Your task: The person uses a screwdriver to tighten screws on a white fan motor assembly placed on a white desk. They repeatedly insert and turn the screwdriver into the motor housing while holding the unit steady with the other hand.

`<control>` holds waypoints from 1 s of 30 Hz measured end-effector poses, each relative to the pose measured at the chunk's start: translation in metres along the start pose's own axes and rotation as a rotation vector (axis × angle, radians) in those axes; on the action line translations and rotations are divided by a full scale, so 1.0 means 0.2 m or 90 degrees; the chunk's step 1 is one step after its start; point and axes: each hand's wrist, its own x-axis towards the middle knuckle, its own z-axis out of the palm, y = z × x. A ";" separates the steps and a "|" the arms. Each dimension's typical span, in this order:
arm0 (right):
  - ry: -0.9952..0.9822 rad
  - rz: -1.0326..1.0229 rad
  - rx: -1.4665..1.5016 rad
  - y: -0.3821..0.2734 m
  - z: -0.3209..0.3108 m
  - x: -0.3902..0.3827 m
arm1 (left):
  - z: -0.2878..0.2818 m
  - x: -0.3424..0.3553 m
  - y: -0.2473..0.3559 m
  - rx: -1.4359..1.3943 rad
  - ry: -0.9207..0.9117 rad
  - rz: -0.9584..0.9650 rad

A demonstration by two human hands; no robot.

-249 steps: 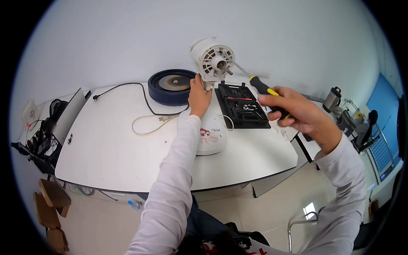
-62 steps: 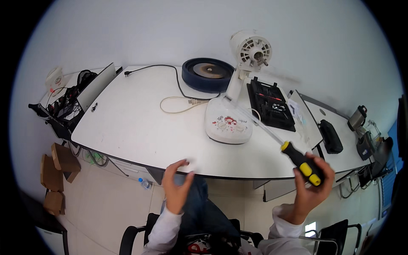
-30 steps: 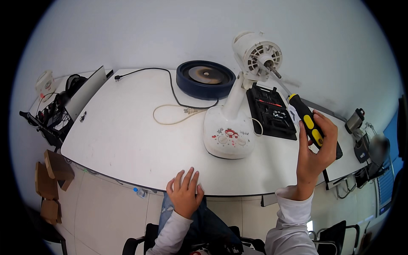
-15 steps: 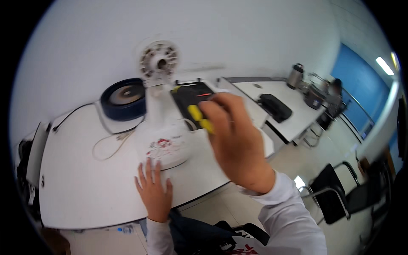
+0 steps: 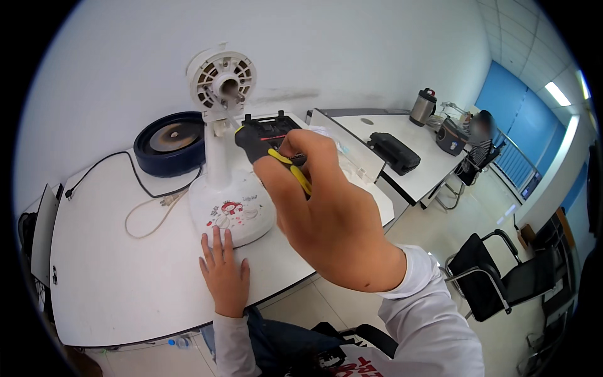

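Observation:
A white desk fan (image 5: 218, 154) without blades stands upright on the white table (image 5: 119, 276). Its round slotted motor housing (image 5: 198, 65) is exposed at the top, with a hollow tube in the middle. My right hand (image 5: 333, 217) is wrapped round a screwdriver (image 5: 254, 146) with a black and yellow handle. The metal shaft slants up and left to the housing's front; whether the tip sits in a screw, I cannot tell. With fingers stretched out, my left hand (image 5: 226, 279) touches the front of the fan's printed base (image 5: 204, 204) beside its knobs.
Behind the fan lie a dark blue round object (image 5: 166, 164) and an open black tool case (image 5: 276, 119). Cords (image 5: 141, 166) loop across the table's left side. A second table carries a black case (image 5: 394, 152) and a flask (image 5: 423, 108). A chair (image 5: 483, 270) stands right; a person (image 5: 480, 141) sits beyond.
My right hand has swung left and slightly down, bringing the screwdriver to the motor housing. The left hand stays at the base. The whole view has shifted a little.

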 end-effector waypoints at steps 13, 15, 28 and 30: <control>0.054 0.013 -0.031 0.02 0.01 0.01 | 0.00 -0.01 -0.02 0.008 0.020 0.005; 0.063 -0.013 -0.001 0.01 0.01 -0.01 | 0.00 -0.01 -0.02 0.004 0.022 0.007; 0.016 -0.039 -0.029 -0.03 -0.02 0.01 | 0.00 0.00 -0.02 0.001 0.019 0.014; -0.020 -0.001 -0.038 -0.04 -0.02 0.01 | 0.01 -0.01 -0.02 0.003 0.023 0.013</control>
